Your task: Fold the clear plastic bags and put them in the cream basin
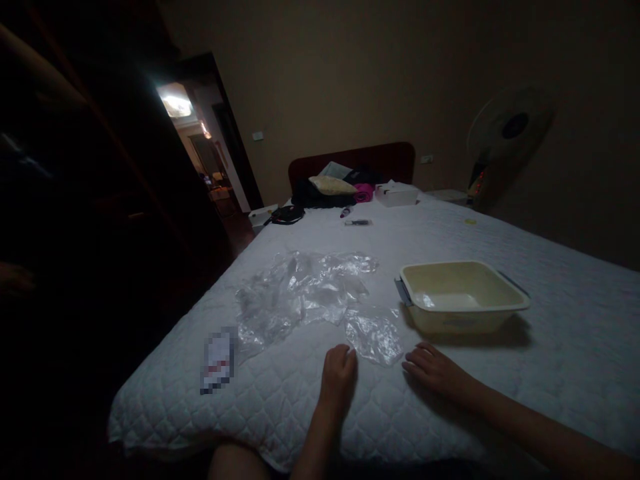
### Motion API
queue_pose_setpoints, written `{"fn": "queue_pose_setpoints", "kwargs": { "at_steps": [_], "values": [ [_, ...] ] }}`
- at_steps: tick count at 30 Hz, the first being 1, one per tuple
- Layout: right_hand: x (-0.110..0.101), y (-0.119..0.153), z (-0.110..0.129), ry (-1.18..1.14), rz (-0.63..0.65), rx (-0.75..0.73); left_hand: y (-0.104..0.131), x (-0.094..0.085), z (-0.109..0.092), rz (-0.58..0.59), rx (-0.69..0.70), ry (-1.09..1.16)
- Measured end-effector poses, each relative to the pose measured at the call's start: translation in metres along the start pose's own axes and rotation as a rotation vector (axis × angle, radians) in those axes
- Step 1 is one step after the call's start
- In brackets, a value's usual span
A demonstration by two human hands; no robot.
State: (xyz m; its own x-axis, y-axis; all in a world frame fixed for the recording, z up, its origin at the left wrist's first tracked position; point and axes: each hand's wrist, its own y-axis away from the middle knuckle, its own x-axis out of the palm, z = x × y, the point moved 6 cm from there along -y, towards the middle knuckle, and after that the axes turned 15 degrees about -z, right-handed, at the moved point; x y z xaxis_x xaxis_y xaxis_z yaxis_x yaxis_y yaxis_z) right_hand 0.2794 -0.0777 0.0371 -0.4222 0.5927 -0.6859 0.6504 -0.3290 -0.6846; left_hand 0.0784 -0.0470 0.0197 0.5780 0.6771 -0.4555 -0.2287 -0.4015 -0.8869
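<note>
Well, the bed [280,407] fills most of the room from where I stand, its quilted cover pale in the dim light. Across its middle sprawls a crinkled spread of clear plastic [300,287], and to the right of that sits a cream tub [460,323] with grey handles, upright, with nothing I can make out inside.

Nearest the person lies one clear bag [373,337], flat on the cover at the near end of the spread. I'd judge it almost weightless, limp and a little slippery, the thin film apt to cling or tear; its edges or near corners look the best place to take hold.

It lies between the hands and slightly beyond them: the left hand [340,367] just beside its left edge, fingers curled under, the right hand [433,367] by its near right corner, palm down, fingers loosely bent. Whether either one pinches the film or merely rests there, I can't tell.
</note>
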Motion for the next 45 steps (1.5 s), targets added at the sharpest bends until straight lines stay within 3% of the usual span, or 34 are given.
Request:
{"fn": "queue_pose_setpoints", "kwargs": {
  "at_steps": [5, 11, 16, 19, 21, 25, 29, 32, 35, 37, 40, 42, 45],
  "values": [
    [0.019, -0.012, 0.009, 0.022, 0.068, 0.015, -0.011, 0.012, -0.011, 0.088, 0.167, 0.052],
    [0.025, -0.025, 0.002, 0.011, 0.084, 0.092, -0.020, 0.014, -0.019, 0.166, 0.231, 0.095],
    [0.017, -0.025, 0.005, -0.093, 0.121, 0.175, -0.005, 0.006, -0.026, 0.159, 0.287, 0.102],
    [0.010, -0.020, 0.012, -0.211, 0.168, 0.308, 0.012, -0.005, -0.032, 0.133, 0.320, 0.106],
    [0.005, -0.017, 0.016, -0.298, 0.176, 0.409, 0.021, -0.013, -0.034, 0.152, 0.301, 0.118],
    [0.004, -0.013, 0.019, -0.382, 0.162, 0.549, 0.024, -0.027, -0.034, 0.272, 0.135, 0.214],
    [0.008, -0.018, 0.014, -0.436, 0.126, 0.665, 0.013, -0.043, -0.034, 0.162, 0.025, 0.309],
    [0.011, -0.024, 0.005, -0.466, 0.080, 0.771, 0.008, -0.045, -0.032, 0.122, -0.022, 0.354],
    [0.020, -0.023, -0.013, -0.459, 0.052, 0.919, 0.003, -0.040, -0.012, 0.121, -0.240, 0.389],
    [0.028, -0.018, -0.029, -0.435, 0.029, 1.048, 0.001, -0.033, 0.016, 0.115, -0.541, 0.410],
    [0.042, -0.003, -0.053, -0.433, 0.038, 1.289, 0.008, -0.016, 0.065, 0.127, -1.121, 0.484],
    [0.051, 0.010, -0.061, -0.499, 0.089, 1.463, 0.008, -0.003, 0.084, 0.179, -1.256, 0.521],
    [0.061, 0.023, -0.062, -0.652, 0.142, 1.619, 0.010, 0.015, 0.097, 0.294, -1.358, 0.626]
  ]
}}
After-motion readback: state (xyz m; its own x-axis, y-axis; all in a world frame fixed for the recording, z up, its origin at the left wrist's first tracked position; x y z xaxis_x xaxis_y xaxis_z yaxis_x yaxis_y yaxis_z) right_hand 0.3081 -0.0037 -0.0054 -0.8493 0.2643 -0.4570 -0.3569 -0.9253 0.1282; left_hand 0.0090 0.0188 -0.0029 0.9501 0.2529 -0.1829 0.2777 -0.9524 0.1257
